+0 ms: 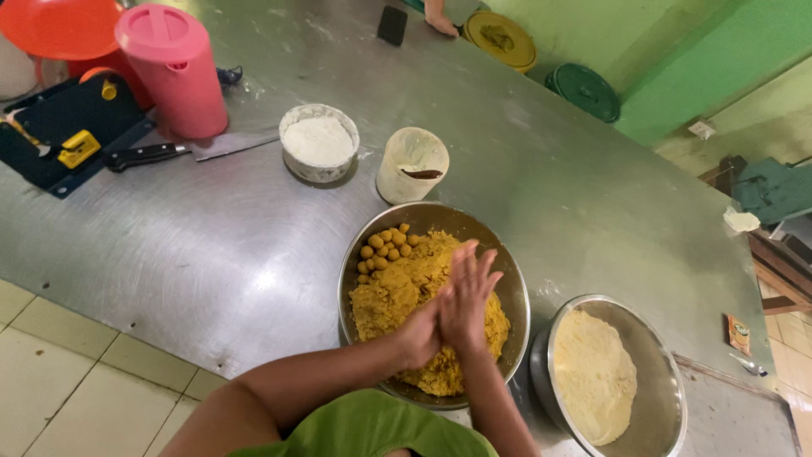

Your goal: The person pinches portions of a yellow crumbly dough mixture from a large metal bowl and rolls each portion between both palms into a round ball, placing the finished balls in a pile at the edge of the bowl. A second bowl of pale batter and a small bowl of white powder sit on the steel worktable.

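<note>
Balls (pixel 382 248) first: I count roughly a dozen small yellow ones heaped at about ten o'clock inside the steel bowl (pixel 504 279), and next to them the yellow mix (pixel 397 292) fills most of the rest, from the centre down toward six o'clock. By that split I judge the rolling is only begun, a small share shaped and the bulk of the mix left to portion. My hands meet over the middle of the bowl, palm against palm: the left hand (pixel 420 332) lies underneath, coming in from seven o'clock, and the right hand (pixel 468 298) sits on top of it, rising from six o'clock with its fingers (pixel 479 267) spread and pointing toward twelve. Neither hand is curled into a fist; both are flat and pressed together, and whether a lump of mix sits between the palms I cannot tell, since the top hand covers the gap. At four o'clock from the bowl stands a second bowl (pixel 668 381) with pale dough (pixel 595 374) in it, touching or nearly touching the first. At twelve o'clock is a cream cup (pixel 412 163), at eleven a white bowl (pixel 319 141) of white powder, and further out at ten a knife (pixel 190 151) and a pink jug (pixel 176 68). Another person's hand (pixel 439 19) rests at the table's far edge.
</note>
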The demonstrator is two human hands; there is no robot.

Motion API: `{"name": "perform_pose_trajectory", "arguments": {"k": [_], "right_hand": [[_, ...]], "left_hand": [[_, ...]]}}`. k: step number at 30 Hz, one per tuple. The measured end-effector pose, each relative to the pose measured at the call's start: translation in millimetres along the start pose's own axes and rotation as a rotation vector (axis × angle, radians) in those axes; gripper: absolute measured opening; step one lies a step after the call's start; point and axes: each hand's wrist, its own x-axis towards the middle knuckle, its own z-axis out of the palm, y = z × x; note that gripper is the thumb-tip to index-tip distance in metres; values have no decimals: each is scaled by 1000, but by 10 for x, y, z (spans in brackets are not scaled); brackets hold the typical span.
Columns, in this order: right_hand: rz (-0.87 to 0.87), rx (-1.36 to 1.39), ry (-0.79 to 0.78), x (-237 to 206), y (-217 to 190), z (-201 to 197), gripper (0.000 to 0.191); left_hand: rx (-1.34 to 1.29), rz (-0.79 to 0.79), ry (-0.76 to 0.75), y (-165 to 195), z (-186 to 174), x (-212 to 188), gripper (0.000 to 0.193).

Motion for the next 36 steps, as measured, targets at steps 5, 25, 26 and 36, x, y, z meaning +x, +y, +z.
{"name": "perform_pose_trajectory", "arguments": {"k": [5, 25, 26, 36], "right_hand": [[-49, 363, -64, -97, 61, 43, 65], [44, 523, -106, -279, 24, 164, 64], [79, 541, -226, -285, 24, 169, 67], [31, 489, 1, -347, 37, 164, 68]], "left_hand": [[-84, 155, -112, 185, 85, -75, 71], [-38, 112, -103, -32, -95, 64, 72], [-72, 96, -76, -7, -87, 50, 72], [-70, 175, -166, -65, -23, 56, 88]]}}
